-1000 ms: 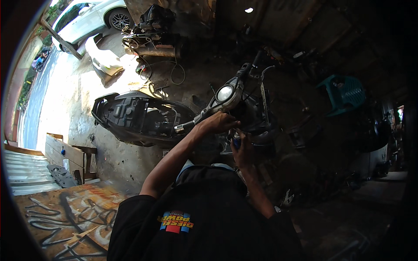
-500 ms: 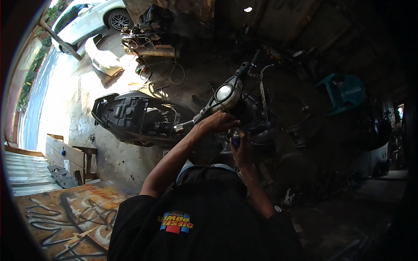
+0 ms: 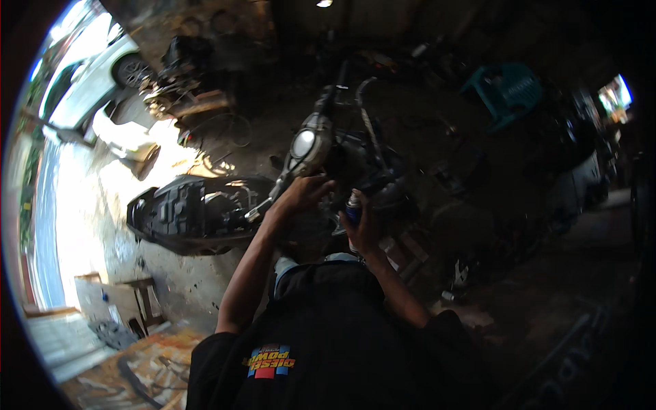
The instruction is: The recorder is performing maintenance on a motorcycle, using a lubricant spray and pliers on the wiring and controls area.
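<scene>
My right hand [image 3: 363, 229] is wrapped round a dark blue spray can [image 3: 353, 210] with a pale top, held upright in front of my body. To its left, my left hand [image 3: 307, 193] is over the front of a stripped scooter [image 3: 198, 212], close to the handlebar [image 3: 301, 160]. Its fingers are bent together; whatever they may hold is too small and blurred to make out. A round, bright glass or dial [image 3: 303, 143] sits in the middle of the handlebar. The seat and panels are off the scooter's rear, baring the frame.
A teal plastic chair [image 3: 509, 96] stands at the far right. Machinery with hoses [image 3: 195, 102] lies at the back left, beside a loose white bumper [image 3: 126, 140]. Outside is a white car [image 3: 92, 85]. A painted board [image 3: 147, 369] is at the lower left.
The view has swung, and the scene has shifted left. My left hand has come away from the can's top, and my hands are farther apart. The can remains in my right hand.
</scene>
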Demonstrator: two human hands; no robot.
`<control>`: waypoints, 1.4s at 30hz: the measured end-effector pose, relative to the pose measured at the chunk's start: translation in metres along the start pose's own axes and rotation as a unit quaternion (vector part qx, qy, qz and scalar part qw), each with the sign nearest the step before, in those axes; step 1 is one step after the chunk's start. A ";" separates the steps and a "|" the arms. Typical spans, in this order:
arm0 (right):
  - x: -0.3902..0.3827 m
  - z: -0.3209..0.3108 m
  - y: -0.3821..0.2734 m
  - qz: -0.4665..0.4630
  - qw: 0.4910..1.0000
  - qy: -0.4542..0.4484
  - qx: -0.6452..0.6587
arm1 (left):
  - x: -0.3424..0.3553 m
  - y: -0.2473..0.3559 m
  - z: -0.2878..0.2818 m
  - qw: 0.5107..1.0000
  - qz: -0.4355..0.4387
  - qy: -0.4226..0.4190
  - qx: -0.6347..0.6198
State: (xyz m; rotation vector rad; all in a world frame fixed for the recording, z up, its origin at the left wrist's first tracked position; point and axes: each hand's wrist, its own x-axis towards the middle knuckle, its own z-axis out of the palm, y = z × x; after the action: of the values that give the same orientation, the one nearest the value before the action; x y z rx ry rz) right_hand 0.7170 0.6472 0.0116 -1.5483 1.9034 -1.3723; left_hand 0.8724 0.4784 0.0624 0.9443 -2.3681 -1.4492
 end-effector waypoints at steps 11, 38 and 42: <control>-0.169 -0.041 0.186 0.422 0.767 0.469 0.114 | -0.030 -0.035 0.031 0.983 0.004 0.136 -0.125; -0.410 -0.032 0.089 0.510 0.494 0.659 0.248 | -0.023 -0.052 0.015 0.967 0.073 0.131 -0.206; -0.429 -0.026 0.080 0.494 0.522 0.655 0.234 | -0.024 -0.056 0.018 0.958 0.055 0.123 -0.251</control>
State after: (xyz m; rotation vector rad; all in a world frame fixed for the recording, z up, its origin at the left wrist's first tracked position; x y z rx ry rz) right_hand 0.8047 1.0341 -0.1712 1.2457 1.9065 -2.1249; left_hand 0.9052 0.4886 0.0091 0.7853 -1.7225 -1.6610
